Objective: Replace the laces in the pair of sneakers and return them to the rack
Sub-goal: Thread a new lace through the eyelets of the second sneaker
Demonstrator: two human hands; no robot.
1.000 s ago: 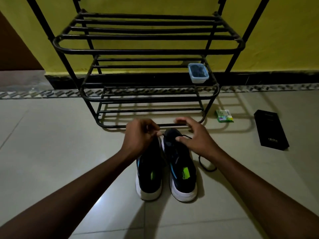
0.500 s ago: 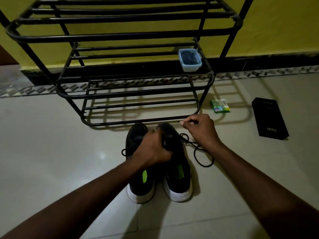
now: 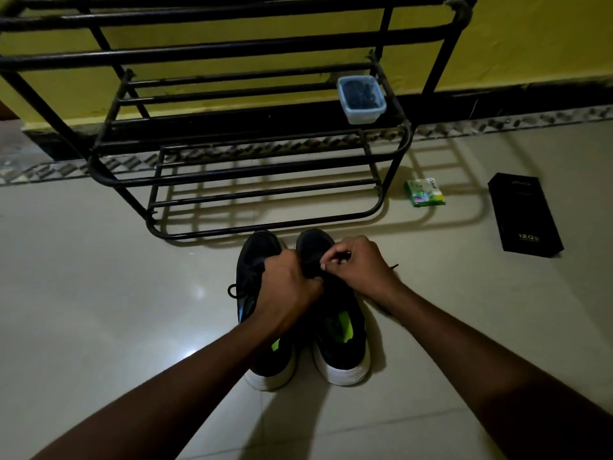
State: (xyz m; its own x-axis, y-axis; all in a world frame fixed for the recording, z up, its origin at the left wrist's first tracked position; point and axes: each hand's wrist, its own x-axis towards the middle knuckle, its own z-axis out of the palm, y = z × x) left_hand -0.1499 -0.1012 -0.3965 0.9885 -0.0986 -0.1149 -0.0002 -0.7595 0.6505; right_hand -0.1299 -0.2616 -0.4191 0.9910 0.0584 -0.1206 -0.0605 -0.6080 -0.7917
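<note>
Moved since half a second ago: right hand (image 3: 361,272), in from the floor side to meet left hand (image 3: 288,288) over the right sneaker (image 3: 341,340); slack lace loop taken up.
Right hand: thumb and forefinger pinch the lace (image 3: 343,257), with the loose tip just outside the hand.
Left hand: fingers curled down round that sneaker's front; any lace inside the grip is hidden.
Left sneaker (image 3: 260,249): beneath the left hand.
Rack (image 3: 282,227): just ahead of both hands.
Risk, judged: a hard tug drags the short end from its eyelet or slides the sneaker on smooth tile; dim light invites a skipped eyelet.
</note>
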